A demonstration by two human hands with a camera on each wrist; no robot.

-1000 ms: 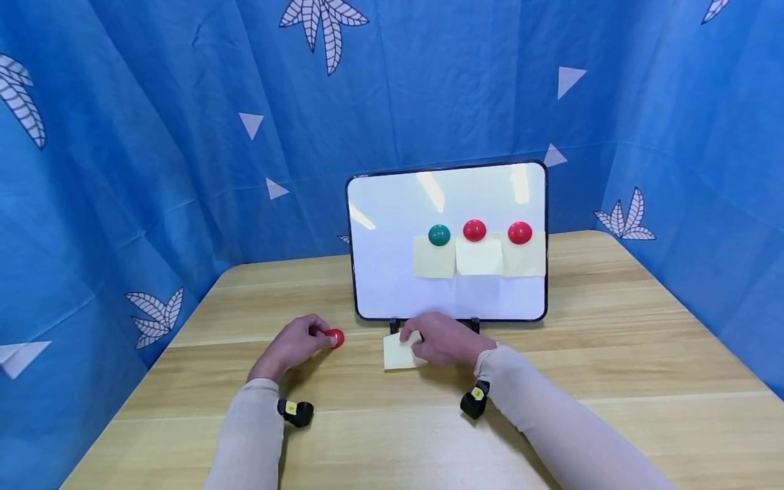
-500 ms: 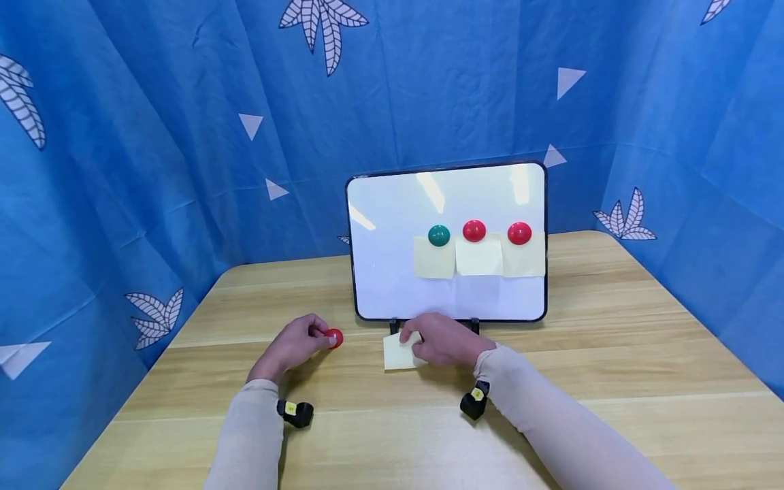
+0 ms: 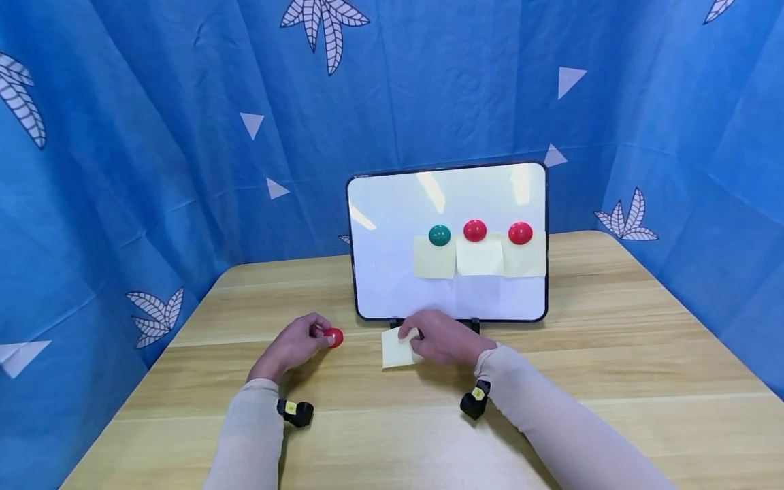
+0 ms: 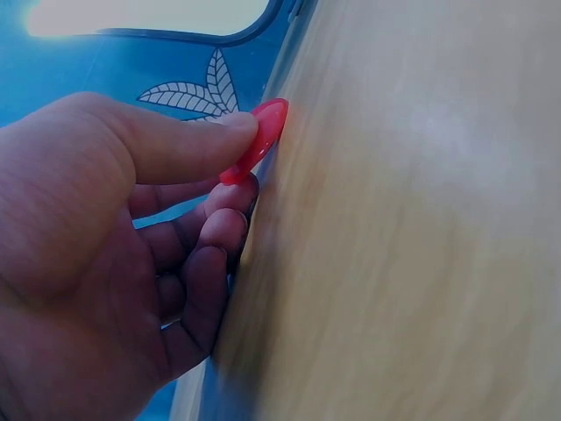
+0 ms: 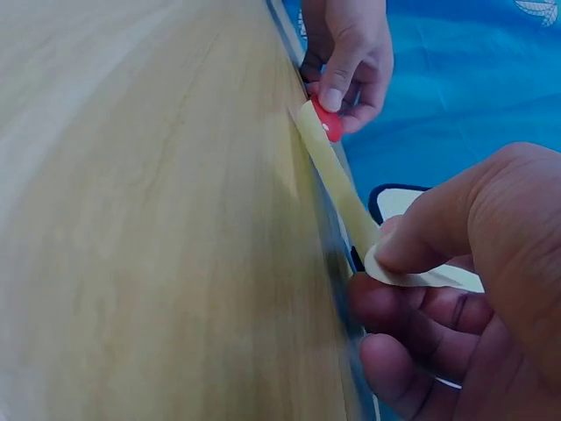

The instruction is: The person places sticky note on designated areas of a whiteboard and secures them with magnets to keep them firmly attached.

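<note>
My left hand (image 3: pixel 299 341) pinches a red round magnet (image 3: pixel 334 336) between thumb and fingers, low over the table. In the left wrist view the magnet (image 4: pixel 263 140) is tilted on edge, with the thumb on its near face. Right of it, my right hand (image 3: pixel 446 338) pinches a pale yellow sticky note (image 3: pixel 395 350) by its right part. That note (image 5: pixel 337 180) appears edge-on in the right wrist view, its held end bent under the thumb. The fingertips beneath the note are hidden from the head camera.
Behind the hands stands a whiteboard (image 3: pixel 392 258) on black feet. Three pale notes hang on it in a row, under a green magnet (image 3: pixel 439 235), a red magnet (image 3: pixel 474 231) and another red magnet (image 3: pixel 520 233). Blue patterned curtain (image 3: pixel 429 95) surrounds the wooden table (image 3: pixel 367 435).
The sticky note in my right hand has shifted very slightly left and up. My left hand stays nearly still with the red magnet.
</note>
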